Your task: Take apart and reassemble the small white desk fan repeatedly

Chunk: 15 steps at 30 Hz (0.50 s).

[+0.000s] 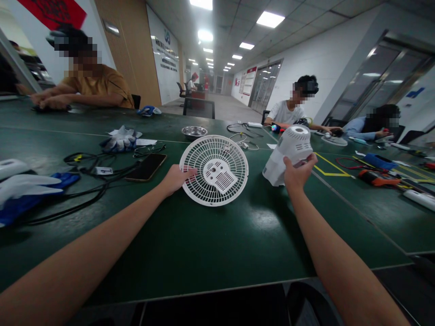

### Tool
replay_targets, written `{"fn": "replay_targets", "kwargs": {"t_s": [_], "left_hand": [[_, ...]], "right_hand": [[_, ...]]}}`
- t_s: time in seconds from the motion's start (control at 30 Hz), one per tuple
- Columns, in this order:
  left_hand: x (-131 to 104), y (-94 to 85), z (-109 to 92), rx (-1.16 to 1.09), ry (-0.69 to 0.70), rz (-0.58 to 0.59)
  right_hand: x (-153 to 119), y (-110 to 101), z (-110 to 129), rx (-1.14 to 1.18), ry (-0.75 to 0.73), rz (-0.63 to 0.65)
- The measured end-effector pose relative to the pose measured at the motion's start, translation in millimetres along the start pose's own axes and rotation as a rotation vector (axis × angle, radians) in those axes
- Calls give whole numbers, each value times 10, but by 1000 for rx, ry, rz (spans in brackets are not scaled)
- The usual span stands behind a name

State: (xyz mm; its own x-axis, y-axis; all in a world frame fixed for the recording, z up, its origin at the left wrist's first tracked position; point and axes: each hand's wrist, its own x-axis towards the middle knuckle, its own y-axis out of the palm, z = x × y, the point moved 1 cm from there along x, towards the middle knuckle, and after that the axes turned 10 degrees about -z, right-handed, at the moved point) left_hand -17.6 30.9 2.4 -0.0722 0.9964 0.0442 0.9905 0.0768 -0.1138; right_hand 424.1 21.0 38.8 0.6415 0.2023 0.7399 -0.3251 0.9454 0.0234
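My left hand grips the left rim of a round white fan grille, its fingers closed around the edge. The grille is tilted up facing me, with a slotted solid plate at its centre. In my right hand is a white plastic fan motor housing, with vent slots near its top. The fingers wrap round its right side, and its far side is hidden. A gap of bare table separates grille and housing.
The green table carries a steel bowl behind the grille. Leftward lie a phone, black cables and gloves. Rightward are an orange-and-black tool and yellow tape marks. Several people sit around the table.
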Motion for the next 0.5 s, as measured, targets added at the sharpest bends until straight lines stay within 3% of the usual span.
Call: {"fn": "replay_targets", "kwargs": {"t_s": [0.1, 0.2, 0.37, 0.5], "left_hand": [[4, 2, -1, 6, -9, -5], [-30, 4, -45, 13, 1, 10], [-105, 13, -134, 11, -5, 6], [-125, 38, -157, 6, 5, -20]], "right_hand": [[-22, -63, 154, -50, -88, -62], [-92, -124, 412, 29, -140, -33], [-323, -138, 776, 52, -163, 191], [-572, -23, 746, 45, -51, 409]]}}
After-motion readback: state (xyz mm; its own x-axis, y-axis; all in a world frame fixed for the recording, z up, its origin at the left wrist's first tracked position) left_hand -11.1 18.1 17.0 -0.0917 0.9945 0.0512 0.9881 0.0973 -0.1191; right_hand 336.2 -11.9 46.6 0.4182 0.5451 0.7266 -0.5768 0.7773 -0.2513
